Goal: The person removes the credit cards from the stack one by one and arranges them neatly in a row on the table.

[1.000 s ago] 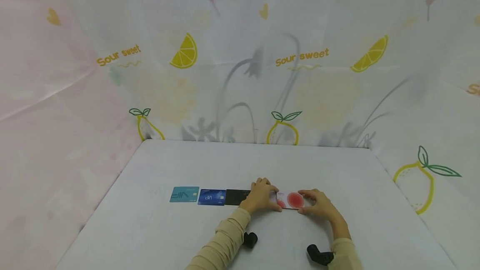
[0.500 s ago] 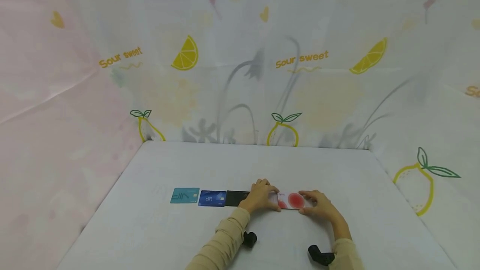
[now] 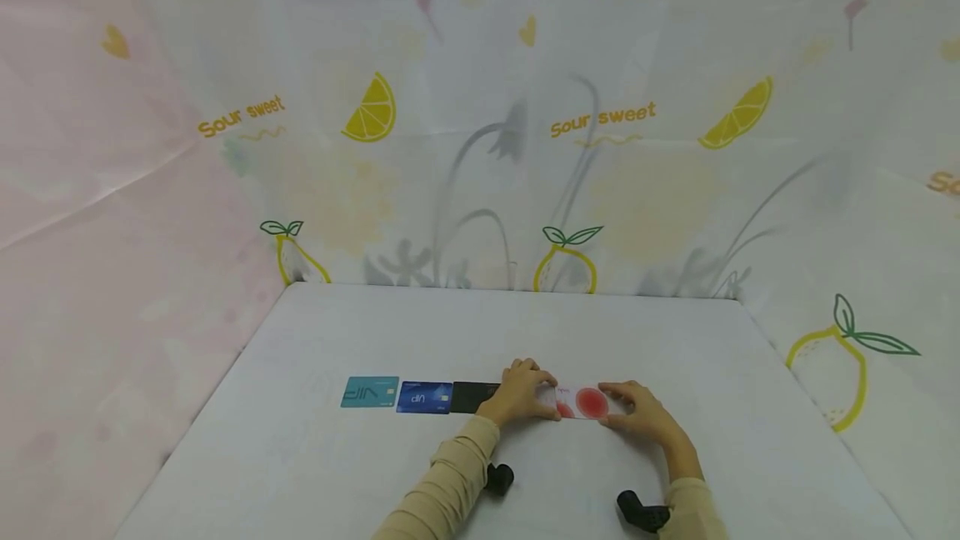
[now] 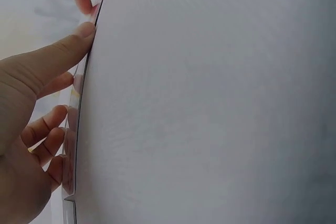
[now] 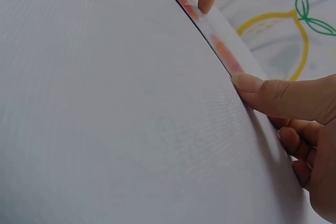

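A white card with red circles (image 3: 591, 403) lies flat at the right end of a row of cards. My left hand (image 3: 516, 395) pinches its left end, thumb at the near edge and fingers at the far edge. My right hand (image 3: 647, 417) grips the right end the same way. In the right wrist view the right thumb (image 5: 249, 83) presses the card's near edge. A pale card (image 3: 547, 395) shows between the left thumb and fingers, mostly hidden by that hand. The left hand also covers the right part of a black card (image 3: 472, 396).
Left of the black card lie a blue card (image 3: 424, 397) and a teal card (image 3: 370, 392), both lettered VIP. The white table (image 3: 360, 473) ends at a lemon-print cloth backdrop (image 3: 465, 190). Black wrist devices (image 3: 642, 512) sit at both sleeves.
The white card has settled flatter, its near edge now close to the table. Both hands stay at its ends, almost still. The view has shifted slightly.
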Demonstrator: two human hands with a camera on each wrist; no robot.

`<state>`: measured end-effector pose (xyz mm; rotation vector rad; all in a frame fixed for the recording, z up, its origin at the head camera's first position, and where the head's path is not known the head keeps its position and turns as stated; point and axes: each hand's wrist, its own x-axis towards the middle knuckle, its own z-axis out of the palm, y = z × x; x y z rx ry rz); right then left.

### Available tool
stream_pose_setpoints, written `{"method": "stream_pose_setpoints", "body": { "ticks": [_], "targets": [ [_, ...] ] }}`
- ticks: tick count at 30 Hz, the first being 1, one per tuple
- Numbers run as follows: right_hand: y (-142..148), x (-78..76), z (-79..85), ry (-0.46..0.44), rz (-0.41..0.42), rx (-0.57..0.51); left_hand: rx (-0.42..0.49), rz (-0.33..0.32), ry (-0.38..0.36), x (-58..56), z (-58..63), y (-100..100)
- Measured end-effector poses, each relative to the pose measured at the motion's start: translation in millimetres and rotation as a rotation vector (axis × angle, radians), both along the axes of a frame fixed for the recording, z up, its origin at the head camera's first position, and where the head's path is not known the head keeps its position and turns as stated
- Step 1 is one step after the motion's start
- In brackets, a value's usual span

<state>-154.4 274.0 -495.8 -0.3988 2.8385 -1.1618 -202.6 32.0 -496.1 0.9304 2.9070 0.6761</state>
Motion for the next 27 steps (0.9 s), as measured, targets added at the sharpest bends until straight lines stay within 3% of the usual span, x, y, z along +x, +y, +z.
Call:
{"method": "stream_pose_setpoints", "body": {
  "ticks": [19, 27],
  "targets": [
    [1.4, 1.9, -3.6, 0.04, 0.044, -0.025, 0.024, 0.019, -0.049, 0.5, -2.1, -1.2],
    [2.2, 3.3, -0.8, 0.047, 0.024, -0.017, 0.022, 0.016, -0.006, 1.7, -2.0, 0.9]
  ]
}}
